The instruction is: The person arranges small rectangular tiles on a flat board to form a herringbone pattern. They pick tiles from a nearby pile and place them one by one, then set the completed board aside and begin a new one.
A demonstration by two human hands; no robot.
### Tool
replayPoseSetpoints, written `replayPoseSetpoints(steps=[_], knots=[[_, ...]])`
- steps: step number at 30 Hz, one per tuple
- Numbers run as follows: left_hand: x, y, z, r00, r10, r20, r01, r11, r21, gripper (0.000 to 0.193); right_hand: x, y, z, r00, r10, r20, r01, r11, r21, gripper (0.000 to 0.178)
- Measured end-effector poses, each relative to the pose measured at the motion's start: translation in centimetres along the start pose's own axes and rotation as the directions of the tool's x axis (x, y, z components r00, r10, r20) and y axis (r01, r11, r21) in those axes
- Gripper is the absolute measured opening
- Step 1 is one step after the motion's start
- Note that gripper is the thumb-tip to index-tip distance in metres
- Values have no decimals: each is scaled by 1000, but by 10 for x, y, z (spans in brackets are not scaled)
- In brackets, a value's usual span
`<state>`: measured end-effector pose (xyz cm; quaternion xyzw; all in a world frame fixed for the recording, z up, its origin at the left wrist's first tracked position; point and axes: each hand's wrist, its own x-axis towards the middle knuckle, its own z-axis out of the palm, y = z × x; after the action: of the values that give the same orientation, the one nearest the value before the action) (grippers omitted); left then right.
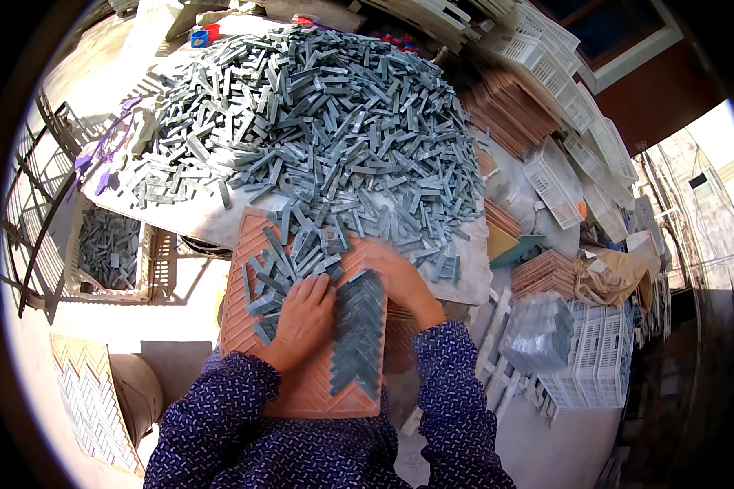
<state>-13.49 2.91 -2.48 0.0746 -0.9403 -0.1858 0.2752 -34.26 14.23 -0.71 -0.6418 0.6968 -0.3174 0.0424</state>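
Observation:
An orange grooved tray point(249, 306) with a herringbone pattern leans from my lap to the table edge. Dark grey-green stone strips point(357, 330) fill the herringbone grooves along its right side. Loose strips point(277, 273) lie heaped on its upper left part. My left hand point(304, 320) rests over the tray's middle, fingers bent together at the loose strips; what they hold is hidden. My right hand point(401, 283) reaches over the top of the laid strips, its fingertips blurred and pointing down and left.
A large pile of strips point(318, 122) covers the table point(212, 224). At left stand a crate of strips point(110, 248) and a patterned tray point(98, 403) against a bucket point(134, 391). Stacked orange trays point(510, 110), white crates point(591, 350) and a plastic-wrapped bundle point(538, 330) crowd the right.

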Motion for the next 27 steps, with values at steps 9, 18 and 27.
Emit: replayPoseSetpoints(steps=[9,18,27], knots=[[0,-2,1,999,-30,-27,31,998,59,40,16,-18,5,878,465,112,-471,881,43,12],[2,0,-4,998,-48,-41,49,999,23,35,12,-29,24,905,404,-133,-411,911,-29,28],[4,1,-5,999,-30,-41,31,999,38,32,1,-30,32,894,408,-184,-423,905,-46,28]])
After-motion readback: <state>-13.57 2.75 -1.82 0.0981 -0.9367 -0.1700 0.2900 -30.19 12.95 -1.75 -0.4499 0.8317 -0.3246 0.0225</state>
